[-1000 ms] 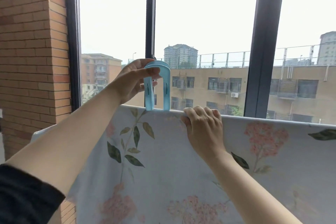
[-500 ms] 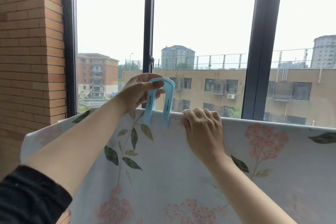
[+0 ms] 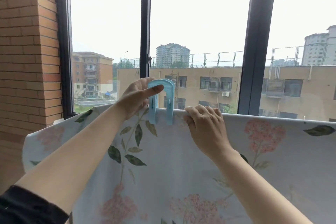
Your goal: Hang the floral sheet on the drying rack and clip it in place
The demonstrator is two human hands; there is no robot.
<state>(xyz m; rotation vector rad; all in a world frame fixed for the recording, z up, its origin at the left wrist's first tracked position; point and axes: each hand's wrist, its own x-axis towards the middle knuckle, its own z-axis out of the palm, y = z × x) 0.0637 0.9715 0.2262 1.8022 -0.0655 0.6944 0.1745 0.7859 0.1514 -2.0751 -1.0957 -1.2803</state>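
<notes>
Left hand (image 3: 136, 96) grips the blue clip (image 3: 161, 102) by its arched top, with the thumb laid across the front and the fingers curled behind. The clip's two legs straddle the top fold of the sheet (image 3: 163, 169), which hangs draped across the view in front of the window (image 3: 200, 23). Right hand (image 3: 205, 127), just beside the clip, curls its fingers over the same fold, gripping the sheet.

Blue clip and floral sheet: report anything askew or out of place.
Nothing stands out. The blue clip stands upright, astride the top edge of the floral sheet, gripped by the left hand; the right hand holds the edge beside it.
</notes>
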